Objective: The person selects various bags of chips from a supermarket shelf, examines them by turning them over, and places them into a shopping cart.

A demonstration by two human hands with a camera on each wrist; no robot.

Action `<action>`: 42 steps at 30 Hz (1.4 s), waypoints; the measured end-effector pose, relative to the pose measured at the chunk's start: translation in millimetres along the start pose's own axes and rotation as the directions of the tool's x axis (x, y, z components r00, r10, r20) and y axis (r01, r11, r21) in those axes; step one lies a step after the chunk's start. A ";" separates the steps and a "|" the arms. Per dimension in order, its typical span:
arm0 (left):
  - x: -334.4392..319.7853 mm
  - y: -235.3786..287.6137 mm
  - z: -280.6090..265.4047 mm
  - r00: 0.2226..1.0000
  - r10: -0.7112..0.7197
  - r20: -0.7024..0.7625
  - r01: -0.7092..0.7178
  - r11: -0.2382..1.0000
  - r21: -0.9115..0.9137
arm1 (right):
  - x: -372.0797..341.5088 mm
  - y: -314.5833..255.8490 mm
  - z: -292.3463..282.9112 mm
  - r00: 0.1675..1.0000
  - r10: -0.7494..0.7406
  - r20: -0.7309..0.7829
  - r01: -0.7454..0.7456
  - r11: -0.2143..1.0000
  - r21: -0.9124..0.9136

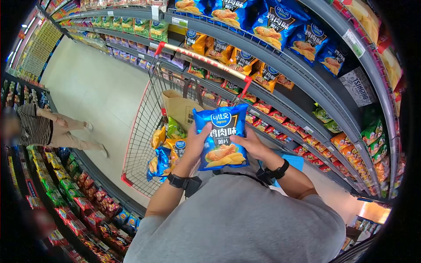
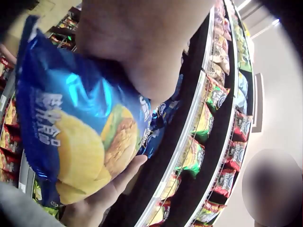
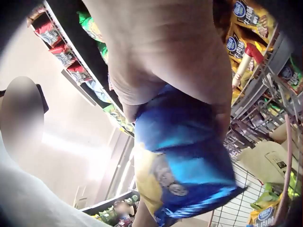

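A blue bag of chips (image 1: 222, 144) with chicken and chips printed on it is held upright in front of the chest. My left hand (image 1: 197, 142) grips its left side, thumb on the front. On the right side my right hand (image 1: 251, 143) holds it the same way, thumb across the front. The left wrist view shows the bag's printed back (image 2: 80, 127), with fingers (image 2: 125, 182) at its far edge. In the right wrist view the bag (image 3: 184, 151) hangs below the right hand (image 3: 161, 61).
A shopping cart (image 1: 136, 136) stands ahead with a tan bag (image 1: 173, 107) and several snack bags inside. Shelves (image 1: 307, 83) of chips curve along the right, with more snack shelves at lower left. A person in a striped shirt (image 1: 37, 125) stands in the aisle at left.
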State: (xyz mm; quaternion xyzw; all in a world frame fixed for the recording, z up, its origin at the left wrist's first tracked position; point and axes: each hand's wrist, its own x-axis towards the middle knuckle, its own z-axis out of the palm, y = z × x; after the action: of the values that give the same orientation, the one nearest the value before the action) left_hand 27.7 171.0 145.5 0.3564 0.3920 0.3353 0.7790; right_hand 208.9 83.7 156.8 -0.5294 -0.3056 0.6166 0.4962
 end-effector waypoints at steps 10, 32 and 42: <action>6.4 -6.0 7.5 0.992 0.011 0.129 -0.031 0.987 0.159 | 9.5 3.9 -14.2 0.998 0.003 -0.062 0.006 0.988 0.156; 30.7 -13.3 37.9 0.961 0.179 0.212 -0.248 0.897 0.367 | -4.2 4.0 -33.4 0.916 -0.396 -0.069 0.367 0.894 -0.256; 26.1 -11.4 14.3 0.884 -0.112 0.454 -0.056 0.939 0.340 | 2.6 -21.9 -53.6 0.909 -0.366 -0.199 0.377 0.926 0.019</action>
State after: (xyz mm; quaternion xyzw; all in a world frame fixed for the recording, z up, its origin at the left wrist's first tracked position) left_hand 54.8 181.9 132.8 0.5510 0.2507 0.1548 0.7808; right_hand 266.5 85.2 162.1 -0.5042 -0.3338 0.4653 0.6464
